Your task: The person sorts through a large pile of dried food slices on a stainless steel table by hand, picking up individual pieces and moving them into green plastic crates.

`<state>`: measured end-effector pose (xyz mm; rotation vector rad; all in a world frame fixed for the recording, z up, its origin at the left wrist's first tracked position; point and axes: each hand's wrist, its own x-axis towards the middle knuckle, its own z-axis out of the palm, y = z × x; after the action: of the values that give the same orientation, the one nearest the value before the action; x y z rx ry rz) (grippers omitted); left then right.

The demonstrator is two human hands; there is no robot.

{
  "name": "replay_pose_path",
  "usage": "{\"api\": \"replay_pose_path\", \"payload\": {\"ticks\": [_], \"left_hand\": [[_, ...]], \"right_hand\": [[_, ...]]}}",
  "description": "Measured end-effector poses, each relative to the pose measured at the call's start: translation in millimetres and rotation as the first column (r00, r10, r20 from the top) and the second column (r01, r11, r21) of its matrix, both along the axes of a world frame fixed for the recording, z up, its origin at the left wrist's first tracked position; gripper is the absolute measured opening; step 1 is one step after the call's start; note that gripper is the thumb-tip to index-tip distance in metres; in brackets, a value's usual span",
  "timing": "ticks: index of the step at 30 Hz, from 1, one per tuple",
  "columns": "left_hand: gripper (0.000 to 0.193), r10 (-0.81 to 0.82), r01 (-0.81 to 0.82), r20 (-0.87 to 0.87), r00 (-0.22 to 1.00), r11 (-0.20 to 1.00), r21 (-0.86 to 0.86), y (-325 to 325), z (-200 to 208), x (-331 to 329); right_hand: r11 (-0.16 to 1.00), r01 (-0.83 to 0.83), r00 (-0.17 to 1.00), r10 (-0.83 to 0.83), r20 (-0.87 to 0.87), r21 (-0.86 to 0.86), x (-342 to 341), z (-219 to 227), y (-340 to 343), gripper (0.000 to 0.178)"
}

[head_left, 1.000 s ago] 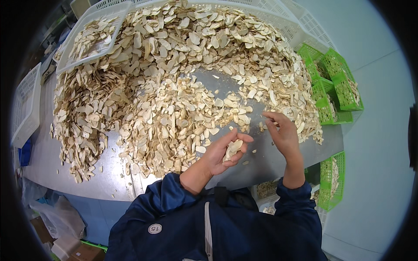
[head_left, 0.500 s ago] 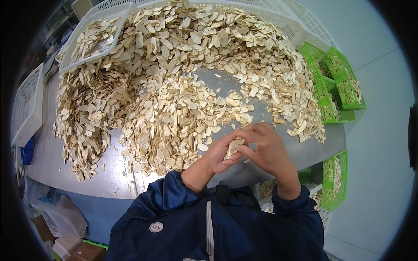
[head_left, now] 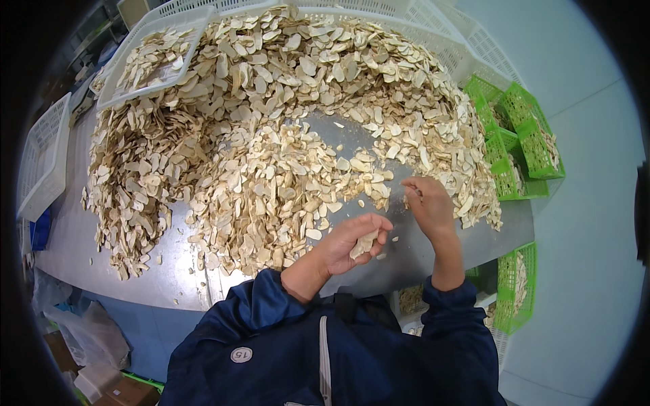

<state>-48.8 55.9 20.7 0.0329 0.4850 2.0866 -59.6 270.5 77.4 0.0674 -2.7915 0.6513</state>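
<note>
My left hand point(head_left: 349, 245) is curled around a few pale dried slices point(head_left: 364, 245), palm up, above the near part of the metal table point(head_left: 338, 279). To its right and a little farther off, my right hand point(head_left: 428, 203) is lifted over bare metal beside the right-hand slices. Its fingers are bent in toward the thumb, and whatever they may hold is too small to make out. Just beyond my left hand spreads a heap of cream-coloured dried slices point(head_left: 261, 193). A larger bank of slices point(head_left: 325, 61) curves behind it and down both sides.
A white plastic tray point(head_left: 108, 99) with slices rests on the bank at far left; another white crate point(head_left: 44, 193) stands at the left edge. Green baskets point(head_left: 538, 166) with slices hang off the right side, and another green basket point(head_left: 530, 287) sits lower. White crates point(head_left: 467, 61) line the back.
My hands have come apart. The right has moved away from the left, to the right and farther out, while the left still keeps its slices in the curled palm.
</note>
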Motion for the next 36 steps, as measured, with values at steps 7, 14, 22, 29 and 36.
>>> {"api": "replay_pose_path", "payload": {"ticks": [7,14,22,29,36], "left_hand": [[0.017,-0.098,0.097,-0.038,0.994,0.995,-0.028,-3.9,1.5,-2.6],[0.017,-0.096,0.097,0.019,0.995,0.991,-0.088,-7.7,9.4,2.0],[0.016,-0.121,0.114,-0.035,0.992,0.981,-0.158,-1.0,13.0,-1.0],[0.016,-0.101,0.102,0.021,0.995,0.989,-0.107,6.1,10.8,3.2],[0.018,-0.227,0.198,-0.084,0.970,0.944,-0.264,-0.8,11.2,4.0]], "right_hand": [[0.987,-0.159,0.974,0.162,-0.157,0.031,-28.0,-24.5,-33.7,0.016],[0.905,0.165,0.912,0.011,0.410,-0.392,-4.3,-9.9,-25.0,0.017],[0.492,0.248,0.933,0.110,0.342,-0.834,38.7,-9.9,28.0,0.035],[-0.052,-0.281,0.540,-0.834,-0.113,-0.958,171.8,-26.5,204.8,0.033],[-0.128,0.015,0.688,-0.719,0.103,-0.992,167.8,-30.7,162.9,0.028]]}}
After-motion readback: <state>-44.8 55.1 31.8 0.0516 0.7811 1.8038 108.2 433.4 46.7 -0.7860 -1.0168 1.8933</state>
